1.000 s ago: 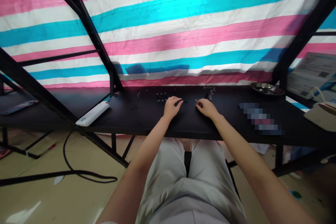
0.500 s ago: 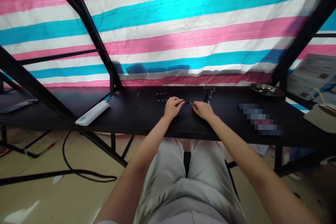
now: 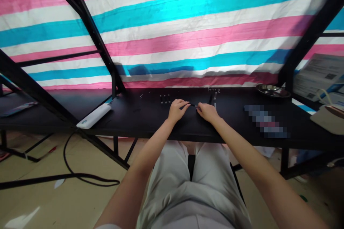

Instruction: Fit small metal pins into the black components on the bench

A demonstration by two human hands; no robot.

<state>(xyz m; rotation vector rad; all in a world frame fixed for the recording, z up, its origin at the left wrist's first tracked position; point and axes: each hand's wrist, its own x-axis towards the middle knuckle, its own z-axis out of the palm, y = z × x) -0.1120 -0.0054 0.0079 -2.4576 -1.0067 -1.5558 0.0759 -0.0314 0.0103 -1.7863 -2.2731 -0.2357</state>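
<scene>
My left hand (image 3: 177, 110) pinches a short, thin black rod (image 3: 192, 105) just above the black tabletop. The rod points right, and a small pale bit shows at its right end. Close against that end are the curled fingers of my right hand (image 3: 207, 112); whatever sits between them is too small to make out. Beyond my left hand, three dark little cylinders with pale ends (image 3: 165, 99) stand in a row. Past my right hand lie a dark stick (image 3: 211, 98) and a grey-tipped one (image 3: 215, 96), with several tiny pale pieces (image 3: 213, 89) behind them.
A white oblong device (image 3: 94, 116) lies at the table's left front. On the right are a shiny metal dish (image 3: 273, 91), a blurred-out flat item (image 3: 266, 121), stacked boxes (image 3: 318, 77) and a beige object (image 3: 329, 118). Black frame bars (image 3: 88, 25) slant up at left.
The rod's right end has come slightly nearer to my right fingers. Otherwise both hands keep their place and grip, and the things on the table lie as before.
</scene>
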